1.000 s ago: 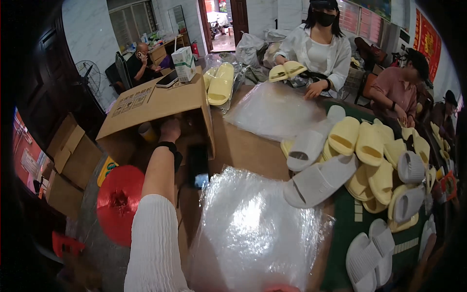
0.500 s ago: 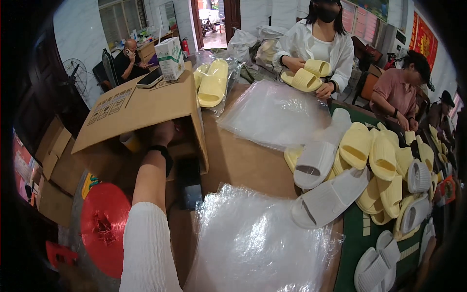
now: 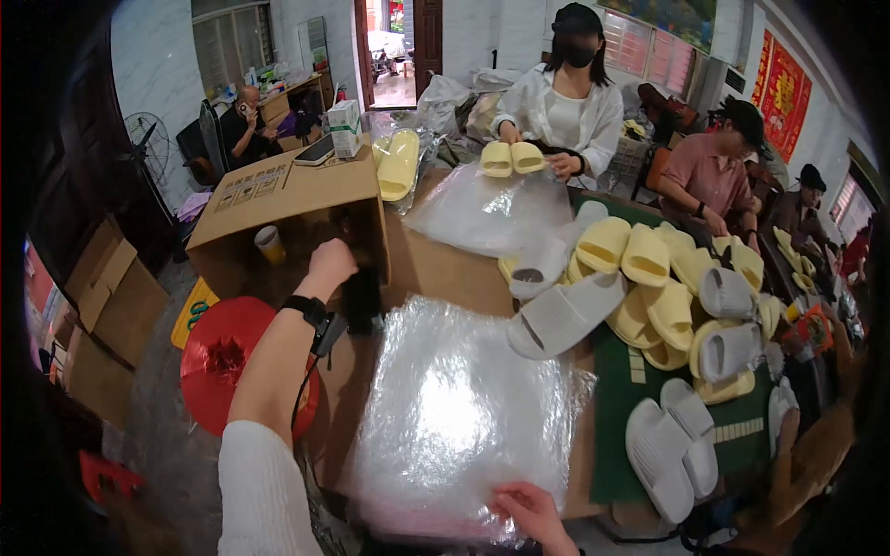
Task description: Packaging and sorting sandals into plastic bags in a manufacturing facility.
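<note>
My left hand (image 3: 331,262) reaches into the open side of a big cardboard box (image 3: 297,190) lying on the table's left end. Its fingers curl inward, out of sight, and a black band sits on the wrist. My right hand (image 3: 530,511) comes in at the lower edge and grips the near edge of a stack of clear plastic bags (image 3: 464,408) on the brown tabletop. Two grey-white slippers (image 3: 561,310) lie just beyond the bags.
A heap of yellow and white slippers (image 3: 667,278) covers the green mat (image 3: 616,408) on the right. Across the table a person holds a yellow pair (image 3: 510,157) over another clear bag (image 3: 491,208). Other people sit at the right. A red round spool (image 3: 222,357) and flattened cartons (image 3: 102,306) lie on the floor at left.
My left hand has drawn back a little toward the box's opening. My right hand has come into view on the near edge of the bags. The person opposite has lowered the yellow pair.
</note>
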Demonstrator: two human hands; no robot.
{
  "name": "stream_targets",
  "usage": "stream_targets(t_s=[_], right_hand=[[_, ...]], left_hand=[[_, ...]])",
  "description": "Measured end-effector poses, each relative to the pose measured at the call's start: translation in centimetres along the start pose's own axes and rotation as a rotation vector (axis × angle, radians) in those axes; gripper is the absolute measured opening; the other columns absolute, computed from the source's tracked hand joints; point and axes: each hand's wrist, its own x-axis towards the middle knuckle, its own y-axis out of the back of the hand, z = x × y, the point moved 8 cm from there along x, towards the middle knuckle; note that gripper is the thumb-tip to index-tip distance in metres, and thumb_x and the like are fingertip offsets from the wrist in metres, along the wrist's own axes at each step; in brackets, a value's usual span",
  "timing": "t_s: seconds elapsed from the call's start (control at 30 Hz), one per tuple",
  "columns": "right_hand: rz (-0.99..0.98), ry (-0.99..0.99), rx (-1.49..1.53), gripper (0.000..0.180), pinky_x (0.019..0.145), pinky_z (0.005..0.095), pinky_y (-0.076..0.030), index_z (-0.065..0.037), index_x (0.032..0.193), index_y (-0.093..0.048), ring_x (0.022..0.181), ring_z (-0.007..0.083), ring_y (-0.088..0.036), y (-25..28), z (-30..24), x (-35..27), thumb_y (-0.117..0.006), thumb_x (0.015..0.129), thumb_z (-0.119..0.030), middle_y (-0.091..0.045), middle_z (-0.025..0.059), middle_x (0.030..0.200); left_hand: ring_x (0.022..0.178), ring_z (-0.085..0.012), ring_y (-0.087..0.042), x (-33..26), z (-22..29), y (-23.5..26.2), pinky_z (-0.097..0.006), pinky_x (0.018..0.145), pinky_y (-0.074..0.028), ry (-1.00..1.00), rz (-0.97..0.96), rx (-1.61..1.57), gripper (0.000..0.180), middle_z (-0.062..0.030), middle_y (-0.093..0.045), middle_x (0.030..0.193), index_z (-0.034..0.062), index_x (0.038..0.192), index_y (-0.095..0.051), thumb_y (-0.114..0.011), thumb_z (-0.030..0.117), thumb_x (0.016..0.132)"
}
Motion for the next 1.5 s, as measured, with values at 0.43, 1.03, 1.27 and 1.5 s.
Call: stream_targets(t_s=[0.43, 1.03, 1.27, 1.5], right_hand=[[0.207, 0.785, -0.378, 0.013, 0.067, 0.0251, -0.051, -0.001, 0.100, -0.067, 0.078, 0.0126, -0.062, -2.0, -4.3, -5.3, -0.068, 0.088, -0.002, -0.066, 0.0084, 0.090], [0.954, 0.847, -0.451, 0.010, 0.063, 0.0179, -0.041, -0.002, 0.099, -0.065, 0.072, 0.0042, -0.050, 14.3, -8.6, -16.6, -0.065, 0.090, -0.002, -0.059, -0.0021, 0.083], [1.196, 0.546, -1.092, 0.062, 0.090, 0.0488, -0.045, -0.002, 0.126, -0.053, 0.103, 0.0394, -0.054, 23.6, -12.2, -14.4, -0.079, 0.074, -0.022, -0.056, 0.0205, 0.110], [1.144, 0.255, -1.275, 0.046, 0.083, 0.0458, -0.050, -0.008, 0.116, -0.063, 0.096, 0.0372, -0.060, 28.7, -13.6, -11.1, -0.074, 0.073, -0.021, -0.060, 0.0182, 0.104]], left_hand=[[0.089, -0.0277, -0.065, -49.7, 22.2, 17.9, -0.034, 0.082, -0.049, -1.453, -0.901, -1.910, 0.021, -0.0196, -0.068, 0.110, -0.0002, 0.102, -0.068, -0.077, 0.008, 0.085], [0.095, -0.0289, -0.062, -53.1, 23.3, 18.7, -0.037, 0.086, -0.048, -1.684, -1.356, -1.919, 0.014, -0.0180, -0.067, 0.105, 0.0026, 0.100, -0.066, -0.070, 0.010, 0.088], [0.094, -0.0291, -0.065, -42.9, 14.9, 5.2, -0.035, 0.083, -0.051, -0.527, -0.256, -1.118, 0.020, -0.0179, -0.069, 0.106, -0.0030, 0.107, -0.065, -0.054, -0.003, 0.090], [0.142, -0.0396, -0.032, -41.7, 12.1, -1.5, -0.050, 0.115, -0.028, -0.706, 0.009, -0.435, 0.041, -0.0186, -0.038, 0.153, 0.0049, 0.127, -0.060, -0.063, 0.015, 0.087]])
